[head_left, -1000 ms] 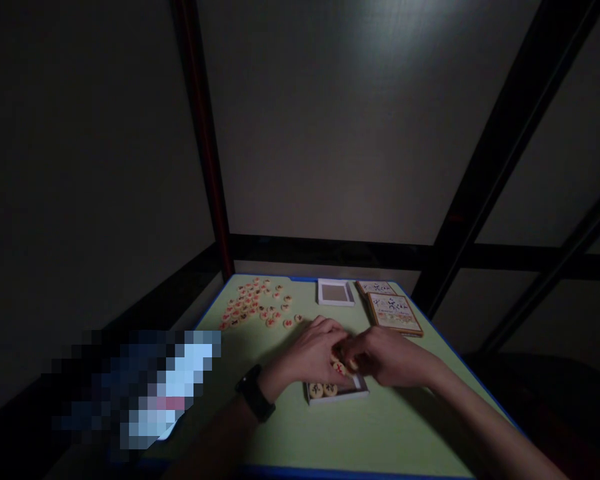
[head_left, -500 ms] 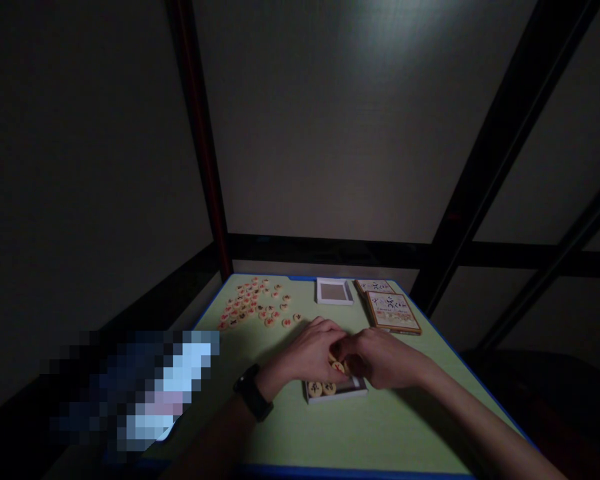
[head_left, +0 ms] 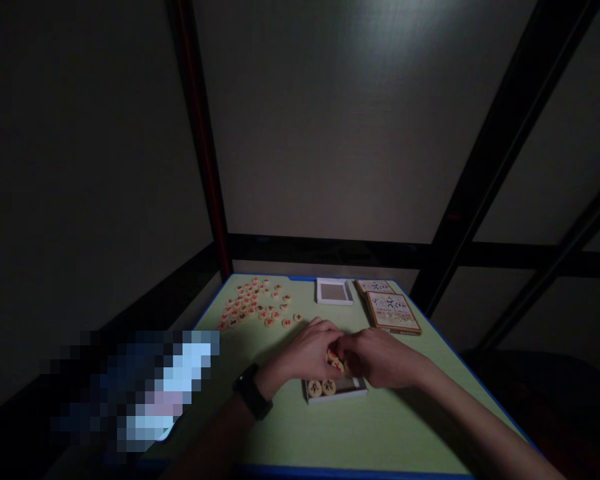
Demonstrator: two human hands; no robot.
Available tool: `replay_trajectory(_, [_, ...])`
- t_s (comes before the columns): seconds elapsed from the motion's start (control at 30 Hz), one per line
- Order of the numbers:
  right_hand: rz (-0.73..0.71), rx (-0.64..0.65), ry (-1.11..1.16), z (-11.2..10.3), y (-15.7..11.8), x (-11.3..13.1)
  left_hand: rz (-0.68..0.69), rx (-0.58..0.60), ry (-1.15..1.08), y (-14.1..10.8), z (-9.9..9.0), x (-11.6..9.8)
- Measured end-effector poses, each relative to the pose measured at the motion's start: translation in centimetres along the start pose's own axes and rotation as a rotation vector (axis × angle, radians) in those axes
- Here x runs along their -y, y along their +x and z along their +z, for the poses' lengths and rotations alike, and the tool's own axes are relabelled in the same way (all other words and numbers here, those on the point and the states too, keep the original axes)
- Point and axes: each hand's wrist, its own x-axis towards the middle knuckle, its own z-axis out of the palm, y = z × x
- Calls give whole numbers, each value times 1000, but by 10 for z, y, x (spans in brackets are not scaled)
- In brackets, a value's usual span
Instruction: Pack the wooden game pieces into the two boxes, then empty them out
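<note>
A shallow white-edged box [head_left: 336, 397] lies on the green table, with two round wooden pieces with dark characters [head_left: 321, 387] in its near left part. Over its far part, my left hand [head_left: 316, 350] curls round a few round pieces with red marks [head_left: 337, 364]. From the right, my right hand [head_left: 380, 358] bends its fingers onto the same pieces, touching them. The thumbs and fingertips are partly hidden between the hands. A dark watch [head_left: 253, 392] sits on my left wrist.
Many loose round pieces [head_left: 247, 301] lie scattered on the table's far left. An open white box part [head_left: 335, 292] lies at the back middle. Two printed boxes [head_left: 393, 312] overlap at the back right. A blurred bright object [head_left: 173, 393] is at the left edge.
The red-marked pieces between my hands have shifted and tilted slightly. My hands have barely moved.
</note>
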Motion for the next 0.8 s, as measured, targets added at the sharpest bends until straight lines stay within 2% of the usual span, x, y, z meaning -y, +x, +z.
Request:
replay_trajectory(0.3, [13, -7, 15, -5, -1, 5, 5, -7, -69, -1, -8, 8])
replay_trajectory(0.43, [1, -51, 74, 0, 1, 7, -19, -109, -193, -2, -18, 16])
replay_trajectory(0.6, [-47, -77, 35, 7, 6, 11, -217, -262, -305, 1, -23, 25])
replay_trajectory(0.8, [-54, -53, -49, 7, 7, 14, -219, -338, -265, 3, -22, 27])
